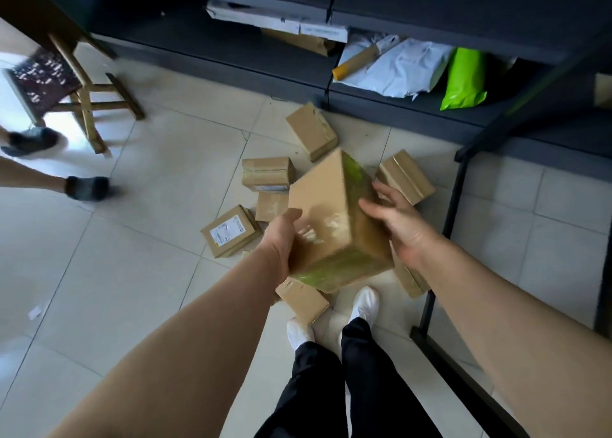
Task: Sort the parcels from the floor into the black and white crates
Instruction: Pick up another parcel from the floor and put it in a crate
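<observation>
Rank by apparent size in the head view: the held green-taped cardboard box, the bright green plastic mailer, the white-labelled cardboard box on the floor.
1. Green-taped cardboard box: largest, though nearest the camera.
2-3. Bright green plastic mailer and white-labelled cardboard box look alike; I won't rank them.

Both hands held a large box (334,219) tilted above the tiled floor (149,179). Left hand (281,239) gripped its near-left corner, thumb on the top face, fingers hidden under it. Right hand (394,219) pressed against the green-stained right side, fingers spread. Small parcels lay scattered on the floor below: far parcel (311,136) near the shelf's front edge, taped parcel (267,174), labelled parcel (231,230), and right parcel (405,176) just beyond the right fingers. Near parcel (302,300) touched the white shoes (364,305). White mailers (397,70) and a green mailer (465,80) lay on the dark shelf (231,53). A wooden stool (66,83) and another person's feet (87,187) were at the floor's left edge.
</observation>
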Tool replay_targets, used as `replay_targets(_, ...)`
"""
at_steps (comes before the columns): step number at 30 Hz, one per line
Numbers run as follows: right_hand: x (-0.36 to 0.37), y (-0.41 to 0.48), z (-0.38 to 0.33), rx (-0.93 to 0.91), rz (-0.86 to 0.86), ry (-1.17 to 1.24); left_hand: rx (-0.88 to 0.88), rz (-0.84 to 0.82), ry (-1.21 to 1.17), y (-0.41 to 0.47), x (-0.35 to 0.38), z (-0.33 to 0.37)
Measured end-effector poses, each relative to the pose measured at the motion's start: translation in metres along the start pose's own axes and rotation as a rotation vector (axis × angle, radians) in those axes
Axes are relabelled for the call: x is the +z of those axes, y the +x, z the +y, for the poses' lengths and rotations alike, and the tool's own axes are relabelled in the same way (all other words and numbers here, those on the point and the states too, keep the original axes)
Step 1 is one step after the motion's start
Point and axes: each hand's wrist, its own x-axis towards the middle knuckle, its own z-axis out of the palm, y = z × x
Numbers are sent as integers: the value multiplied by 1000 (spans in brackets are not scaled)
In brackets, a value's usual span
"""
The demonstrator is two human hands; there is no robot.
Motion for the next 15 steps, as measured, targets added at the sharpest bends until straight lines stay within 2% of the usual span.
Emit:
replay_targets(5,20,-30,-19,-83,-94,57,27,-248,18,-25,-18,6)
replay_targets(8,34,-51,-24,-56,-77,122,116,-249,33,-44,-26,10)
replay_targets(10,43,-67,-24,-43,-74,164,191,-323,19,-59,-28,15)
replay_targets(12,52,-84,-23,-102,-66,126,256,-408,-19,-76,-35,19)
replay_targets(15,65,-121,-22,-144,-51,-23,321,-425,22,-103,-59,20)
